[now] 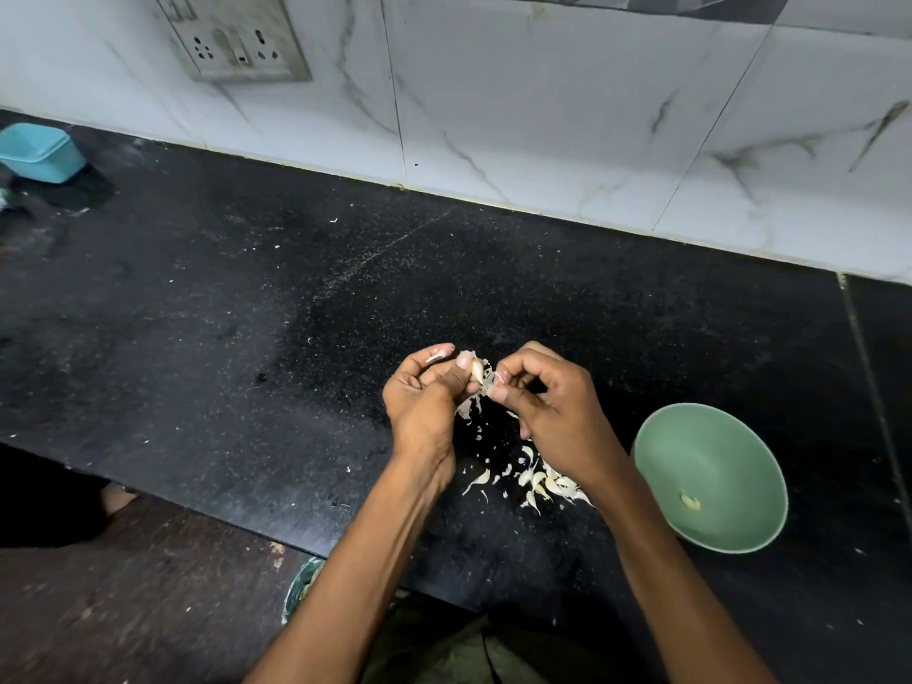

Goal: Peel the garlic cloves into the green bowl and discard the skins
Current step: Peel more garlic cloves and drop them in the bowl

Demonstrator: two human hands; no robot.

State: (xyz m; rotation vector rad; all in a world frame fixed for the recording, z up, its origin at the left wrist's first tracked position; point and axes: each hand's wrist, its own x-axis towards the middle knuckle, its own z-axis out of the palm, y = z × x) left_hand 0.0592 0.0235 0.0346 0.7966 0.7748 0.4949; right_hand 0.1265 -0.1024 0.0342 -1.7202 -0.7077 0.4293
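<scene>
Above the black counter, my left hand (424, 392) pinches a pale garlic clove (477, 371) between thumb and fingers. My right hand (540, 392) pinches the papery skin (489, 385) hanging off that clove. A small flake of skin sticks to my left fingertip. Loose skins and several garlic cloves (540, 483) lie on the counter just below my right wrist. The green bowl (710, 478) stands to the right of my hands, with one peeled clove (689, 501) at its bottom.
The black counter (247, 338) carries small skin crumbs. A marble-tiled wall with a socket plate (237, 37) runs behind it. A teal plastic tub (42, 153) sits at the far left. Below the counter's front edge is a green-rimmed bin (301, 585).
</scene>
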